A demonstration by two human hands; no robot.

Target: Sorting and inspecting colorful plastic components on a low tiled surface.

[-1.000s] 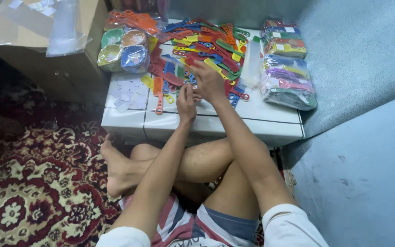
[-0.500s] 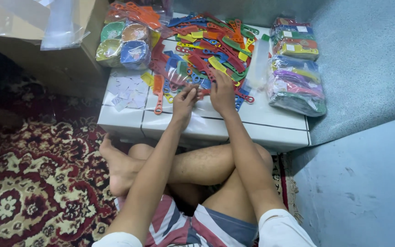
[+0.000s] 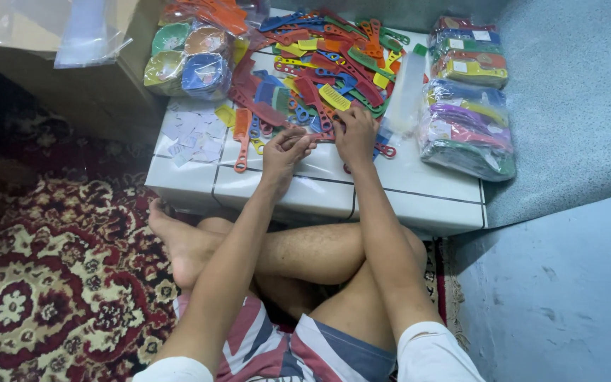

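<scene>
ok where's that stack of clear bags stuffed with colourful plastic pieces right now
In the head view, the stack of clear bags filled with coloured plastic pieces sits at the right end of the low white table, right of the loose pile of coloured plastic combs.

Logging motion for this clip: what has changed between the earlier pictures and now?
Both hands stayed at the near edge of the pile of coloured plastic pieces. The left hand and right hand drew closer together, fingers working among the pieces. The bagged bundles, paper scraps and white table stayed put.
</scene>
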